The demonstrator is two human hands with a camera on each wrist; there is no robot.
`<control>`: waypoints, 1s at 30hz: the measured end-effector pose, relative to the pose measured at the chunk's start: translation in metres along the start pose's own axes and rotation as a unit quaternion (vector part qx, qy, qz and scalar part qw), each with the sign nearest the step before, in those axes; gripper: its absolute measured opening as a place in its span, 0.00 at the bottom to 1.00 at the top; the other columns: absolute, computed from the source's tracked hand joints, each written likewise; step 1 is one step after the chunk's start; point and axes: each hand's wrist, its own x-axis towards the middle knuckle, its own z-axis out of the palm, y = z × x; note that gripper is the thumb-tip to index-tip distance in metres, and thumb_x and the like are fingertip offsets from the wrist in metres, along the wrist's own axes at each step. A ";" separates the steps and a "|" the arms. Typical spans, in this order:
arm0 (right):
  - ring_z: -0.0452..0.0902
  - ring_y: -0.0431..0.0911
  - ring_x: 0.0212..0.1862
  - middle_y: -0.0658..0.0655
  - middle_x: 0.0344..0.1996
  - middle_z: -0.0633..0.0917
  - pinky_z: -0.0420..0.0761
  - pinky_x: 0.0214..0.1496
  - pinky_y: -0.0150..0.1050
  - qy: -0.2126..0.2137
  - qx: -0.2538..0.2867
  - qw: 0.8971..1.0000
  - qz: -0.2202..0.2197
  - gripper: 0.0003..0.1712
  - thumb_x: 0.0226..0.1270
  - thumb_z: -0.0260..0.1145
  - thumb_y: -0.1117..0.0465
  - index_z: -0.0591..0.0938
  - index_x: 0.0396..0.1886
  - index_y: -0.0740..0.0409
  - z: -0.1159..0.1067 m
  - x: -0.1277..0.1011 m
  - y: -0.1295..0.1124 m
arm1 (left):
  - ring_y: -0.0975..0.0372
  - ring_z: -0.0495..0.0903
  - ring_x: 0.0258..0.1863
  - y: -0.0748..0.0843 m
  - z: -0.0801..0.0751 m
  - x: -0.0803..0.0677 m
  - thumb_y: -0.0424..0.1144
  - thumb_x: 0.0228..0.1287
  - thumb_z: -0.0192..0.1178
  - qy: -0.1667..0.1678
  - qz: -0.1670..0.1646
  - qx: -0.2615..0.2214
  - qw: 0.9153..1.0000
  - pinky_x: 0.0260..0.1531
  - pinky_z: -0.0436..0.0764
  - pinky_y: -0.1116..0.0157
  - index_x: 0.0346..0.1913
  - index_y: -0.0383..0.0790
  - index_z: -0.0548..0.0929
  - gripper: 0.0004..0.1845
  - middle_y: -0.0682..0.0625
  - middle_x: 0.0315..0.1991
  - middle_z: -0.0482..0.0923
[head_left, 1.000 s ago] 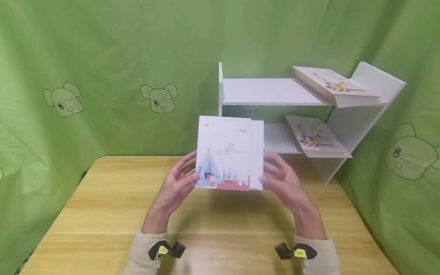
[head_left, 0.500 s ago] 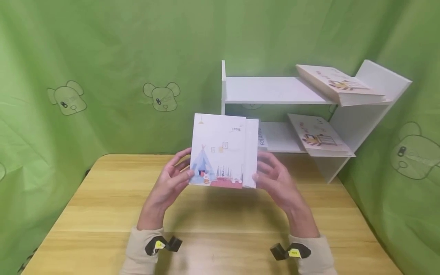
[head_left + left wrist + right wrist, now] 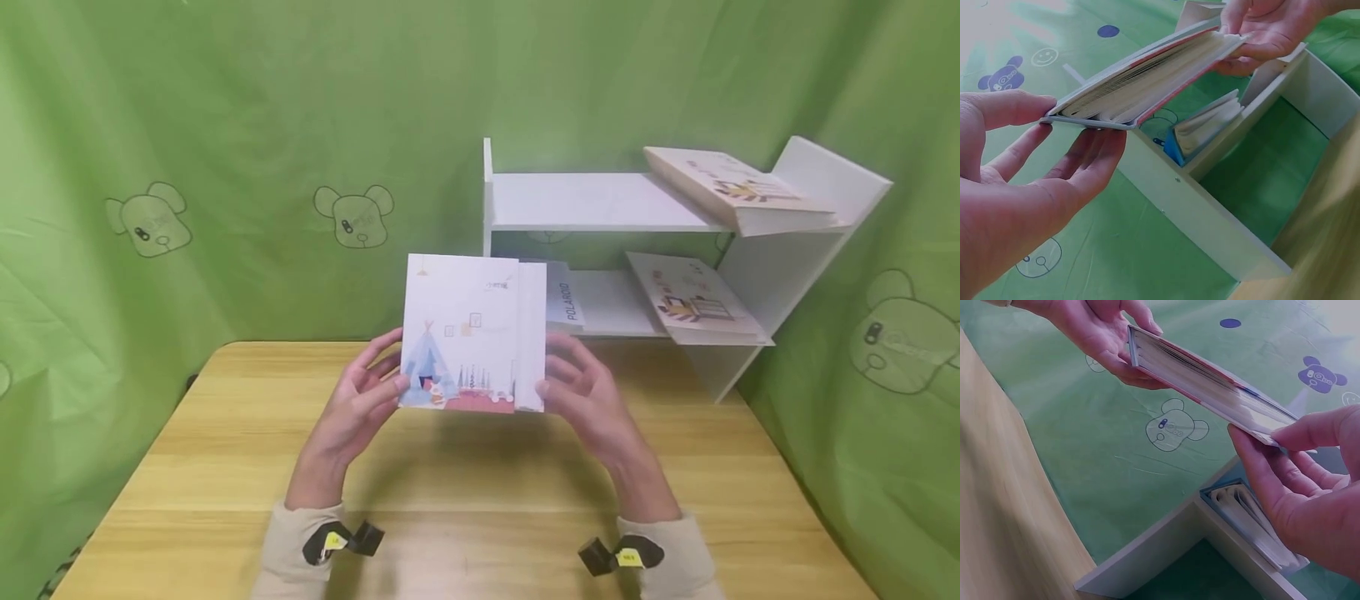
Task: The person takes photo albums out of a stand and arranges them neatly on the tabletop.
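Observation:
A white hardcover photo album (image 3: 461,333) with a blue tent and a red rug drawn on its cover is held up over the table. My left hand (image 3: 360,400) grips its left edge, thumb on the front and fingers behind. At the opposite edge my right hand (image 3: 588,387) pinches it the same way. In the left wrist view the album (image 3: 1147,87) is seen edge-on, its thick pages between the covers. The right wrist view also shows the album (image 3: 1204,381) from its edge, with the right thumb and fingers on its near corner.
A white two-tier shelf (image 3: 570,200) stands at the back right. One cream book (image 3: 750,187) leans on its upper board and another book (image 3: 697,292) on the lower. A blue book marked POLAROID (image 3: 566,296) lies partly hidden behind the album. Green curtain surrounds the wooden table (image 3: 247,467).
Both hands have shifted left with the album between them, still gripping it. More of the blue book on the lower shelf now shows.

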 end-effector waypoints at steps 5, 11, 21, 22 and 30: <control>0.85 0.53 0.52 0.60 0.60 0.83 0.88 0.54 0.48 -0.001 0.002 1.000 -0.001 0.35 0.67 0.65 0.74 0.68 0.73 0.56 0.005 0.001 0.002 | 0.54 0.78 0.58 0.000 -0.004 -0.005 0.19 0.67 0.51 0.009 0.000 -0.004 1.000 0.60 0.82 0.58 0.78 0.40 0.60 0.37 0.40 0.65 0.71; 0.85 0.54 0.51 0.61 0.59 0.83 0.88 0.53 0.49 -0.009 0.003 1.000 -0.010 0.35 0.67 0.64 0.75 0.68 0.73 0.58 0.013 0.004 0.005 | 0.54 0.79 0.57 0.002 -0.010 -0.010 0.19 0.67 0.50 0.011 0.010 -0.003 1.000 0.59 0.83 0.58 0.77 0.40 0.62 0.36 0.40 0.64 0.71; 0.85 0.55 0.52 0.64 0.61 0.82 0.88 0.53 0.50 -0.010 0.006 1.000 -0.005 0.36 0.66 0.65 0.74 0.68 0.73 0.57 0.027 0.007 0.006 | 0.55 0.79 0.57 0.005 -0.023 -0.017 0.19 0.69 0.49 0.014 0.010 0.002 1.000 0.60 0.82 0.59 0.79 0.40 0.60 0.37 0.41 0.63 0.72; 0.85 0.55 0.52 0.64 0.61 0.81 0.88 0.53 0.50 -0.009 0.006 1.000 -0.003 0.36 0.66 0.65 0.74 0.68 0.73 0.57 0.028 0.008 0.006 | 0.55 0.79 0.58 0.005 -0.024 -0.017 0.19 0.69 0.49 0.016 0.009 0.002 1.000 0.60 0.82 0.59 0.80 0.39 0.59 0.37 0.41 0.63 0.72; 0.86 0.54 0.51 0.66 0.61 0.81 0.88 0.53 0.51 -0.001 0.010 1.000 0.012 0.36 0.66 0.66 0.73 0.69 0.73 0.56 0.041 0.011 0.009 | 0.55 0.78 0.58 0.009 -0.035 -0.024 0.19 0.70 0.50 0.018 0.014 0.010 1.000 0.60 0.82 0.59 0.80 0.40 0.59 0.37 0.41 0.64 0.72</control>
